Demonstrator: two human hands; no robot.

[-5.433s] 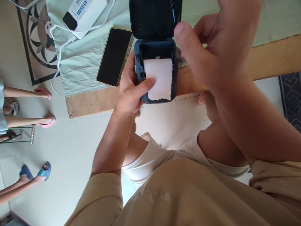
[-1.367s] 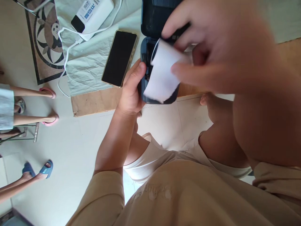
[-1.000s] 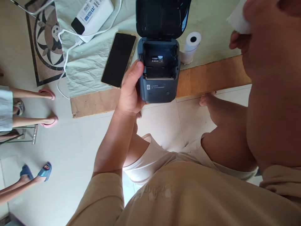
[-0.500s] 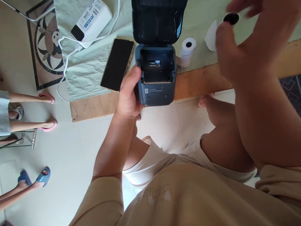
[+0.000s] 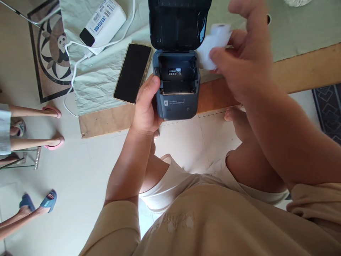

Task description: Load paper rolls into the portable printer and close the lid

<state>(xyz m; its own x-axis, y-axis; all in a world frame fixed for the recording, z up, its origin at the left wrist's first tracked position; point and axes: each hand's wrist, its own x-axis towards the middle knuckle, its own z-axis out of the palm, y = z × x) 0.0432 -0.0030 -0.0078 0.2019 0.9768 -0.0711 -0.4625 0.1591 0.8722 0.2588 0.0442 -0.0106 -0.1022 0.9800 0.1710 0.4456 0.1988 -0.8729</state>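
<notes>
The left hand's (image 5: 146, 110) grip is clamped on the printer (image 5: 178, 106) at the worktop's (image 5: 106, 121) near edge, its lid (image 5: 178, 28) open. The right hand's (image 5: 247, 65) grip pinches the roll (image 5: 220, 35), just right; the phone (image 5: 132, 73) lies left.

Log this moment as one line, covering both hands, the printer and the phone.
left hand: holds printer | right hand: grips white paper roll beside printer | lid: open | phone: flat on green cloth
</notes>
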